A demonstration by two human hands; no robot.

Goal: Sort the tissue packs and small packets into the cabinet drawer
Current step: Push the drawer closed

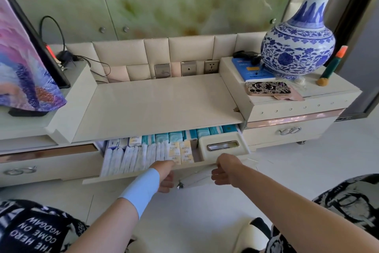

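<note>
- The tissue packs (174, 137) stand on edge in the open drawer, teal ones in a back row and white ones (127, 158) packed tight in the front row; both rows run left to right
- The small packets (185, 151), yellow-labelled "Face", sit to the right of the white row, just beyond the left hand's thumb
- A cream dispenser box (222, 146) with a slot fills the drawer's right end
- The drawer front (194, 179) lies crosswise to the person, long axis left to right, with the packs just behind it
- The left hand (165, 173), a blue band at its wrist, grips the front's top edge: thumb over it, fingers curled beneath
- The right hand (222, 170) has its fingers curled at the same edge and seems to pinch it; both hands are about equally near
- With no loose pack in view, the sorting looks done and a level push to close it likely comes next
- On the cabinet top (160, 101), to the right, stand a blue-and-white vase (297, 41) and a phone (268, 88)
</note>
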